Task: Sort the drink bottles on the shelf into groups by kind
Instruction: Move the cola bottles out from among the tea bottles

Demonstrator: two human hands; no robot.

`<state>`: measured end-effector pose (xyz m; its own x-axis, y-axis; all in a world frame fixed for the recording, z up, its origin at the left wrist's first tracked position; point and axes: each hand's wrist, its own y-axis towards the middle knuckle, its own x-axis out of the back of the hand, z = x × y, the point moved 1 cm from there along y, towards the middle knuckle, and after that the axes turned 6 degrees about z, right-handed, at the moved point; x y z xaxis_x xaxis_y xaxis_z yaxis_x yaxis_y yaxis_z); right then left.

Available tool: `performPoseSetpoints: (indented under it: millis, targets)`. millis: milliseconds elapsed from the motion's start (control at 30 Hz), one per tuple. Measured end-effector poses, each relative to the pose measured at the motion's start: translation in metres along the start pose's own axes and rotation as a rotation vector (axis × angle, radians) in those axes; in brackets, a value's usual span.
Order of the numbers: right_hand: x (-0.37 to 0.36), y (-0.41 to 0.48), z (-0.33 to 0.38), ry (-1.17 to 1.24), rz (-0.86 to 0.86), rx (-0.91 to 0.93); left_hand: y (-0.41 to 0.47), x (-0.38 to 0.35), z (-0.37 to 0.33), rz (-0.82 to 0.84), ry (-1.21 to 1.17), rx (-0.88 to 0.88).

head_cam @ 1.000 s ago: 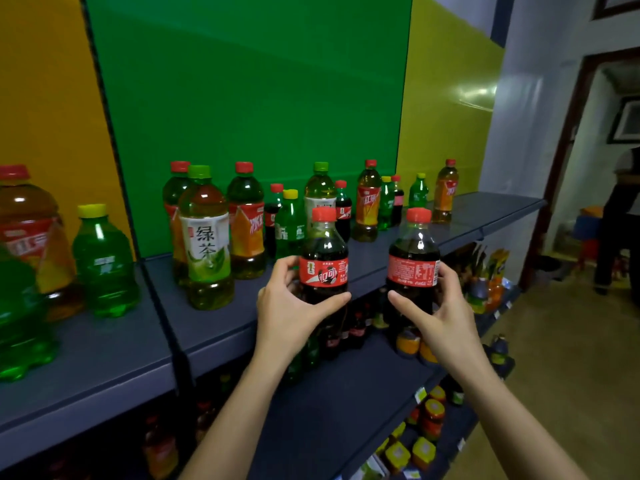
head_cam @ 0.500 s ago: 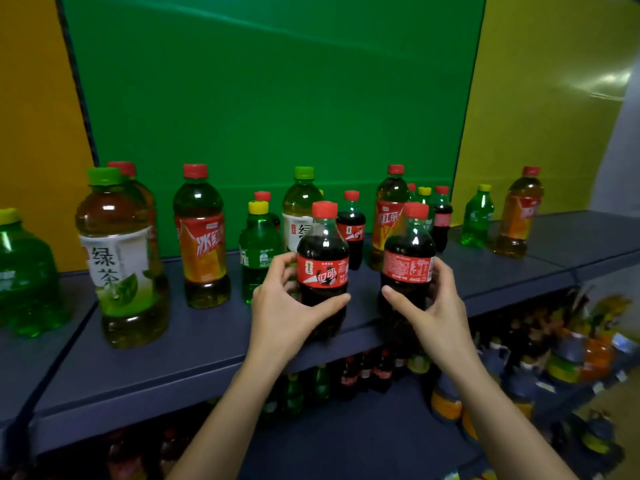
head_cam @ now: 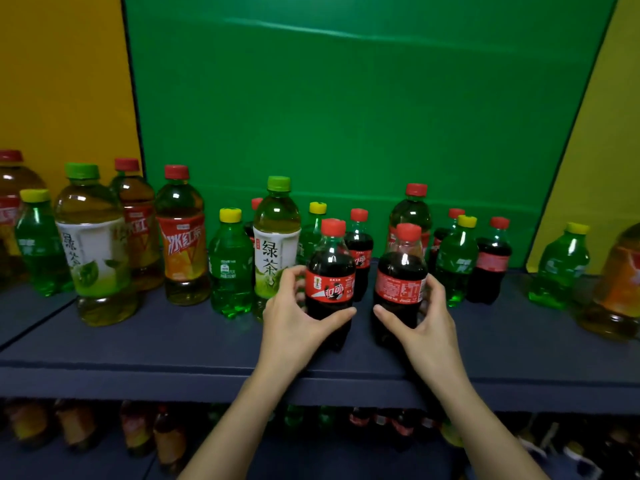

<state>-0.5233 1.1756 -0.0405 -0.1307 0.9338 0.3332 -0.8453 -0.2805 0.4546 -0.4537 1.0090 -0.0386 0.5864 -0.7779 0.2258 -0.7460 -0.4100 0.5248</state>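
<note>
On the left hand (head_cam: 294, 330), the fingers (head_cam: 290, 277) and thumb curl round one cola bottle (head_cam: 330, 268). On the right hand (head_cam: 427, 330), the fingers (head_cam: 433, 287) wrap a second cola bottle (head_cam: 401, 275). The two are upright side by side, not touching, near the front middle of the shelf (head_cam: 173, 344).

This pair looks like the start of a cola group, and most of the sorting seems left. More colas (head_cam: 360, 247) stand behind at twelve and two o'clock, mixed among green soda bottles (head_cam: 230, 268). A green tea bottle (head_cam: 275, 247) sits at ten o'clock, with iced tea bottles (head_cam: 183, 244) out towards nine.
</note>
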Motion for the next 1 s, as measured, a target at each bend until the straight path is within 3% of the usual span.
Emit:
performPoseSetpoints:
  millis: [633,767,867,1000]
  targets:
    - [-0.004,0.017,-0.021,-0.083,0.116,0.033,0.007,-0.021,0.012,0.065,0.232,-0.008]
    - [0.000,0.005,-0.011,-0.118,-0.014,0.087,-0.002,-0.013,0.002,0.064,0.265,-0.020]
    - [0.002,-0.007,0.010,-0.109,-0.181,0.276,-0.011,0.008,-0.003,-0.023,0.361,-0.091]
    - [-0.015,-0.019,0.040,0.038,-0.095,0.387,-0.023,0.055,-0.007,-0.243,0.444,-0.179]
